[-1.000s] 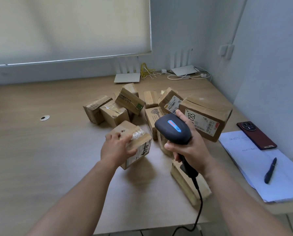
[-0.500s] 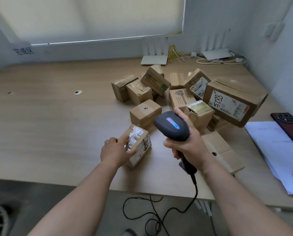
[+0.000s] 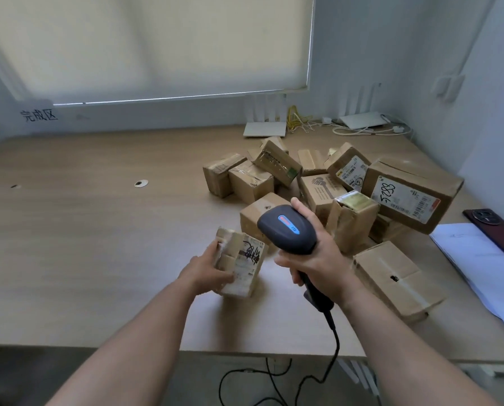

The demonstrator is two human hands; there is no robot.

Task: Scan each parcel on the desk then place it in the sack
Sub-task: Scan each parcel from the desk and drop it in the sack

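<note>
Head view shows your left hand (image 3: 208, 269) wrapped round a small taped parcel (image 3: 240, 266), fingers over its far side and thumb on the near face, so the labelled face with the black scrawl is turned up toward the scanner (image 3: 287, 230). Your right hand (image 3: 318, 263) is clamped on the scanner's handle, its head hanging just above and to the right of that label. The parcel sits at the near part of the desk (image 3: 98, 244), apart from the heap; whether its bottom edge touches the wood you cannot tell from here.

You should find this parcel light, judging by the one-handed hold, and fairly stiff, being cardboard. The glossy tape over its top end looks slick, so keep your grip across the bare cardboard sides and leave the label uncovered. The corners look a little crushed, so a hard squeeze may dent it further.

As for containers, no sack is in sight, so you cannot judge what it holds. The remaining parcels (image 3: 318, 183) lie jumbled toward the right rear of the desk, several leaning on one another, with a large labelled box (image 3: 408, 194) at the right of the heap
</note>
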